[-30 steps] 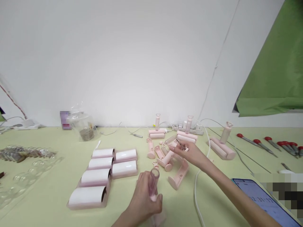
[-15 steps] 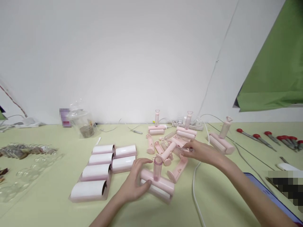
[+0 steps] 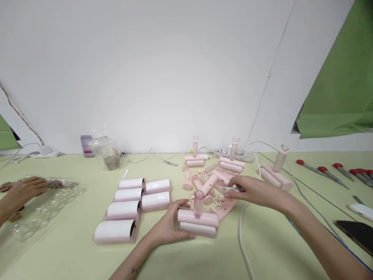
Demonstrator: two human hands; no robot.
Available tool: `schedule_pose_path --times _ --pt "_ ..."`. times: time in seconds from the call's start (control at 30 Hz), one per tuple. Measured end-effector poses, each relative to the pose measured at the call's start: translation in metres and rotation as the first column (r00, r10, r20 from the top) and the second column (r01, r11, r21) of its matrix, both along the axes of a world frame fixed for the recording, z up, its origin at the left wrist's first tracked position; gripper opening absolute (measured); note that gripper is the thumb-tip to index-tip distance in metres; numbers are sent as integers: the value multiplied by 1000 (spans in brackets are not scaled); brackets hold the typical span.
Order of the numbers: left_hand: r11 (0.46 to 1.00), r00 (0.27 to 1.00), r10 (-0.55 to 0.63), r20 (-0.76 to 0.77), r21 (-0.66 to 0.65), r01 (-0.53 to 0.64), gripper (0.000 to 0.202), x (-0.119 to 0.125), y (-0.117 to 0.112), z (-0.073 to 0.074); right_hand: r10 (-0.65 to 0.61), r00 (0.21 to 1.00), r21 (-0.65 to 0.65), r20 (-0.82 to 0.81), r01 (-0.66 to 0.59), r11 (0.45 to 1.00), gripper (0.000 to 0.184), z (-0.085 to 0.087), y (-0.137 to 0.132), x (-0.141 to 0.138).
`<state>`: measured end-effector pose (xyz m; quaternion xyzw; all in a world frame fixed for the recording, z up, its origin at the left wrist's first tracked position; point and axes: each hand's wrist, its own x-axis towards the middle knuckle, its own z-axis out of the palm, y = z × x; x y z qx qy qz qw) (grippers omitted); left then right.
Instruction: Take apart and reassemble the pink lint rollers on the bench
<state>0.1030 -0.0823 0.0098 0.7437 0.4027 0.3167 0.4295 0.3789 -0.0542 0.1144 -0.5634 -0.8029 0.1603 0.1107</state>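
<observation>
My left hand [image 3: 167,225] grips the left end of a pink lint roller [image 3: 198,221] that lies on the green table with its short clear-pink handle stub [image 3: 199,203] standing up. My right hand [image 3: 258,191] is closed in a pinch on thin metal tweezers [image 3: 229,188], whose tips point left over a heap of loose pink roller parts [image 3: 208,184]. Small pink heart-shaped pieces [image 3: 217,201] lie just beyond the roller.
Several white paper rolls in pink holders [image 3: 128,208] lie to the left. Three finished rollers [image 3: 275,173] stand at the back by a power strip [image 3: 233,155]. Red-handled screwdrivers [image 3: 326,173] and a phone [image 3: 357,231] lie right. Another person's hand [image 3: 21,192] rests on clear blister trays [image 3: 43,208] far left.
My left hand set the roller down on the table and now holds its end. My right hand drew back slightly with the tweezers. Another person's hand came in at far left.
</observation>
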Motion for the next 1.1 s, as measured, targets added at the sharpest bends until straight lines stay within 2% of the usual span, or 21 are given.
schedule_pose_path --times 0.07,0.13,0.23,0.27,0.37,0.43,0.5,0.6,0.67,0.73,0.83,0.9,0.97,1.0,1.03,1.1 --pt "999 999 -32 -12 -18 32 77 0 -1 1 130 983 67 -131 -122 990 41 -4 -9 -25" --pt "1000 1000 -10 -14 -1 10 76 1 -2 0 200 957 111 -212 -180 977 47 -12 -18 -52" --pt "999 999 19 -34 35 -18 76 3 -3 -2 211 926 188 -313 -157 970 14 -16 -28 -76" --pt "999 999 17 -40 33 -15 74 3 -3 -3 198 905 215 -377 -122 969 10 -14 -30 -76" --pt "998 997 31 -67 52 -28 70 4 -5 -4 114 814 284 -570 64 957 16 5 -38 -59" --pt "989 993 73 -96 138 -59 81 3 -6 -2 66 770 340 -634 200 919 17 19 -44 -40" --pt "964 987 119 -105 249 -90 93 1 -6 0 53 741 378 -669 278 883 16 25 -48 -24" --pt "931 989 118 -91 356 -78 71 0 -5 5 54 710 337 -702 264 904 18 20 -53 -15" --pt "921 995 62 -76 389 -28 64 1 -6 8 62 679 286 -731 222 932 19 9 -54 -18" --pt "915 998 58 -12 401 -48 58 3 -8 10 96 647 285 -757 195 938 17 -3 -55 -25" --pt "941 978 152 143 281 -187 25 10 -13 15 223 672 393 -706 110 913 9 -19 -57 -37" --pt "975 963 162 214 115 -190 37 14 -17 20 324 703 483 -633 32 875 12 -27 -60 -43" --pt "990 947 121 296 -103 -94 41 19 -22 25 403 713 562 -574 -15 827 22 -32 -63 -47" --pt "973 928 90 362 -232 -4 44 21 -25 27 439 711 594 -549 -37 803 27 -34 -65 -49" --pt "926 894 63 444 -359 113 49 23 -29 29 477 705 622 -526 -64 780 32 -36 -67 -51" --pt "788 803 60 593 -522 327 52 26 -34 31 537 687 658 -489 -114 745 38 -41 -69 -55"
